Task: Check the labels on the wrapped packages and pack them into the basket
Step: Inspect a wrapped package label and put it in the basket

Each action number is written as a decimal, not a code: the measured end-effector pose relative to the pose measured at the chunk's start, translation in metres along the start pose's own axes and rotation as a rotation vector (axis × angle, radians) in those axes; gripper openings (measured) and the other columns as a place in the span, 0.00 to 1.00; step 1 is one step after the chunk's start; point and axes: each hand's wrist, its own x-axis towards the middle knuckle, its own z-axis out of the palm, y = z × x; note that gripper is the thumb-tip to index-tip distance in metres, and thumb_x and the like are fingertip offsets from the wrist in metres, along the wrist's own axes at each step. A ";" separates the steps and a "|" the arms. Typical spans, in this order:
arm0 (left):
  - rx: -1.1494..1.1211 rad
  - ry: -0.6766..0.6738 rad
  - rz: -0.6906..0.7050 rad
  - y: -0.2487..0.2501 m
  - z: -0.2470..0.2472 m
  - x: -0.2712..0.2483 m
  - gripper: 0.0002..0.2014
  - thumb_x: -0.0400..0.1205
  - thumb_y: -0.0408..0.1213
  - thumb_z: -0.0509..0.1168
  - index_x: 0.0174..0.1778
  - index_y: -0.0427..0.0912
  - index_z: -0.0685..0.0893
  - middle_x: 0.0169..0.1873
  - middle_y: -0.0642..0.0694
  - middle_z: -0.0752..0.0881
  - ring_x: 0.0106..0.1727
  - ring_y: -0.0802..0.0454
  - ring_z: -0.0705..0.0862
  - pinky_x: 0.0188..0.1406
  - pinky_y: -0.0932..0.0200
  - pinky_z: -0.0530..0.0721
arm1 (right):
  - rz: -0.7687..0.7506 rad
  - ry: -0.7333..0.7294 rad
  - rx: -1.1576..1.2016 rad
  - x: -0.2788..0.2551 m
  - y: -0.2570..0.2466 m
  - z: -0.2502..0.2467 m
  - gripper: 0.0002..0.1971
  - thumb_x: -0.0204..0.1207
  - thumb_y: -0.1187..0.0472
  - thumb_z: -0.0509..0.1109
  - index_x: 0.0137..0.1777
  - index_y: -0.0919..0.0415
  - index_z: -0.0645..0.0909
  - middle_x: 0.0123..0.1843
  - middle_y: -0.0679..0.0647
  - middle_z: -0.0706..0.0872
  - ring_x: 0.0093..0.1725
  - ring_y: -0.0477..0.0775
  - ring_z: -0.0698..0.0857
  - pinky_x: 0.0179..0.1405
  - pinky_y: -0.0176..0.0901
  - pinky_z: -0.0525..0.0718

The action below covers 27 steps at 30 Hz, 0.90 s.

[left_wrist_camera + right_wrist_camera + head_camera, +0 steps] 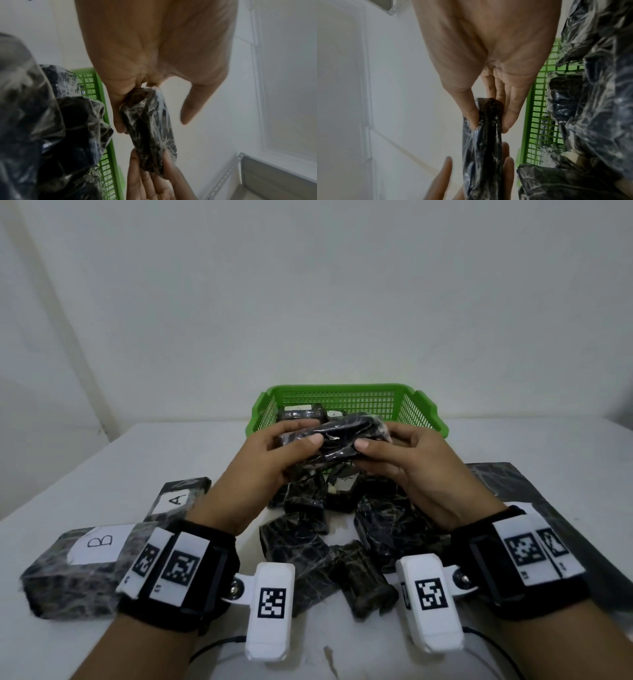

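Note:
A black plastic-wrapped package (337,436) is held in the air just in front of the green basket (342,389). My left hand (306,433) grips its left end, thumb on the near side and fingers over the top. My right hand (376,437) pinches its right end. In the left wrist view the package (150,128) lies between thumb and fingers of the left hand (152,119). The right hand (489,119) pinches the package's (484,148) end in the right wrist view. No label shows on the faces in view. Wrapped packages (301,415) with white labels lie in the basket.
Several more black wrapped packages (308,546) are piled on the white table (513,440) under my hands. One labelled A (178,498) and one labelled B (94,544) lie at the left. A large dark wrapped package (527,491) lies at the right. A wall stands behind the basket.

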 end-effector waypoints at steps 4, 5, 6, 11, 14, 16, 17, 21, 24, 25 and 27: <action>0.114 0.019 0.025 -0.001 0.000 0.000 0.20 0.75 0.44 0.77 0.63 0.44 0.89 0.54 0.39 0.93 0.58 0.40 0.91 0.70 0.36 0.82 | -0.022 -0.017 -0.026 -0.002 -0.001 0.003 0.30 0.63 0.58 0.83 0.65 0.73 0.86 0.61 0.65 0.93 0.61 0.63 0.93 0.61 0.54 0.93; 0.115 0.007 0.020 -0.001 0.001 -0.001 0.20 0.75 0.42 0.76 0.62 0.44 0.89 0.53 0.40 0.93 0.57 0.42 0.92 0.69 0.39 0.84 | -0.034 -0.012 -0.036 -0.002 -0.001 0.004 0.29 0.64 0.58 0.83 0.64 0.72 0.87 0.60 0.65 0.94 0.60 0.63 0.94 0.61 0.58 0.92; 0.115 -0.004 0.013 0.000 0.002 -0.001 0.20 0.74 0.42 0.74 0.62 0.44 0.89 0.53 0.41 0.93 0.57 0.43 0.92 0.67 0.41 0.84 | -0.051 0.004 -0.045 -0.002 -0.001 0.004 0.29 0.64 0.57 0.84 0.63 0.72 0.87 0.59 0.64 0.94 0.59 0.63 0.94 0.62 0.60 0.91; 0.199 0.043 0.072 0.004 0.001 -0.003 0.16 0.75 0.42 0.74 0.60 0.47 0.91 0.50 0.46 0.94 0.55 0.47 0.93 0.62 0.51 0.87 | -0.085 0.010 -0.066 -0.002 -0.002 0.005 0.35 0.60 0.56 0.86 0.67 0.69 0.86 0.62 0.63 0.93 0.60 0.62 0.94 0.61 0.60 0.91; 0.160 0.050 0.095 0.005 -0.002 -0.003 0.17 0.75 0.45 0.76 0.61 0.48 0.91 0.53 0.45 0.94 0.58 0.43 0.91 0.64 0.48 0.85 | -0.100 0.002 -0.005 -0.003 -0.005 0.006 0.33 0.60 0.61 0.85 0.68 0.67 0.86 0.62 0.59 0.93 0.61 0.58 0.94 0.58 0.49 0.92; 0.144 0.017 0.102 0.005 -0.003 -0.002 0.18 0.76 0.44 0.77 0.61 0.48 0.91 0.55 0.46 0.93 0.58 0.45 0.91 0.60 0.52 0.86 | -0.131 0.035 -0.023 -0.003 -0.005 0.005 0.31 0.57 0.61 0.85 0.65 0.61 0.87 0.60 0.55 0.95 0.62 0.57 0.93 0.65 0.54 0.90; 0.163 0.012 0.116 0.005 -0.003 -0.002 0.18 0.75 0.42 0.76 0.61 0.48 0.90 0.55 0.48 0.93 0.57 0.48 0.92 0.57 0.57 0.87 | -0.143 0.048 -0.043 -0.003 -0.005 0.005 0.30 0.57 0.61 0.85 0.63 0.58 0.88 0.60 0.54 0.95 0.63 0.56 0.93 0.68 0.56 0.89; 0.165 0.024 0.165 0.004 -0.005 -0.001 0.17 0.74 0.31 0.74 0.60 0.44 0.89 0.54 0.49 0.93 0.57 0.52 0.92 0.52 0.65 0.88 | -0.152 -0.002 -0.017 -0.006 -0.009 0.008 0.28 0.61 0.62 0.85 0.64 0.58 0.88 0.63 0.54 0.93 0.64 0.56 0.92 0.70 0.54 0.88; 0.108 0.044 0.234 0.004 -0.008 -0.001 0.18 0.72 0.30 0.74 0.59 0.43 0.86 0.57 0.46 0.92 0.62 0.52 0.90 0.56 0.63 0.87 | -0.043 -0.100 0.165 -0.011 -0.016 0.010 0.27 0.75 0.54 0.79 0.73 0.64 0.84 0.72 0.65 0.88 0.68 0.63 0.90 0.72 0.58 0.87; 0.095 0.039 0.253 0.004 -0.008 0.000 0.19 0.71 0.31 0.74 0.58 0.44 0.85 0.58 0.45 0.91 0.64 0.52 0.89 0.58 0.62 0.87 | 0.000 -0.112 0.183 -0.012 -0.018 0.010 0.27 0.78 0.50 0.75 0.74 0.63 0.83 0.74 0.67 0.86 0.69 0.66 0.89 0.73 0.60 0.86; 0.099 0.010 0.274 0.003 -0.007 0.000 0.20 0.70 0.31 0.74 0.58 0.44 0.84 0.61 0.43 0.90 0.66 0.52 0.87 0.64 0.60 0.86 | 0.066 -0.135 0.175 -0.013 -0.019 0.011 0.26 0.81 0.46 0.71 0.73 0.61 0.84 0.75 0.69 0.84 0.69 0.71 0.88 0.72 0.62 0.86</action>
